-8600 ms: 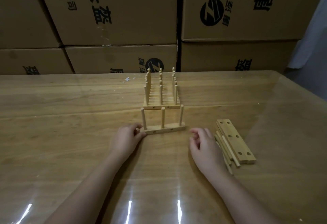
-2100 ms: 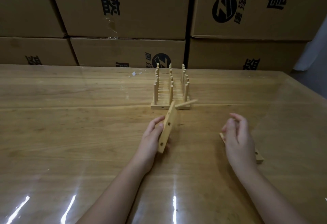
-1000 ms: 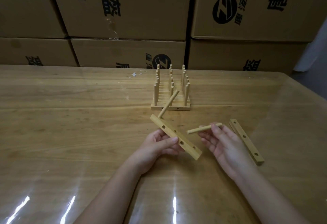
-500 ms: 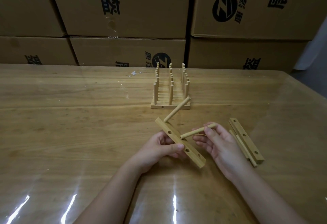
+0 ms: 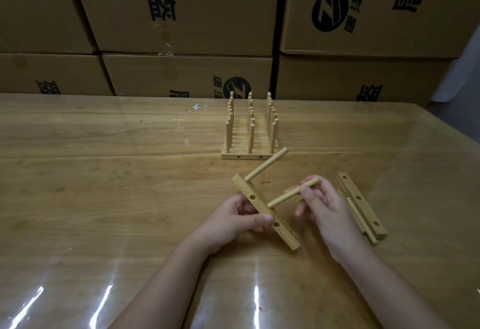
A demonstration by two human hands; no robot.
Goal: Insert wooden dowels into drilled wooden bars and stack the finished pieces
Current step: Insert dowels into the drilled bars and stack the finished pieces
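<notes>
My left hand [image 5: 233,220] grips a drilled wooden bar [image 5: 284,233] tilted on its edge above the table. One dowel [image 5: 266,164] stands out of the bar's far end. My right hand [image 5: 326,205] pinches a second dowel [image 5: 288,195], whose tip meets the bar's middle; I cannot tell how deep it sits. Farther back, a row of finished pieces [image 5: 250,133] with upright dowels stands packed together. A spare drilled bar [image 5: 361,202] and loose dowels [image 5: 359,218] lie right of my right hand.
The wooden table [image 5: 104,185] has a glossy clear cover and its right edge runs diagonally at the far right. Stacked cardboard boxes [image 5: 181,9] form a wall behind the table. A small paper scrap [image 5: 197,107] lies near the back.
My right hand has brought the second dowel down and left until its tip touches the bar's middle. The bar in my left hand has turned a little steeper.
</notes>
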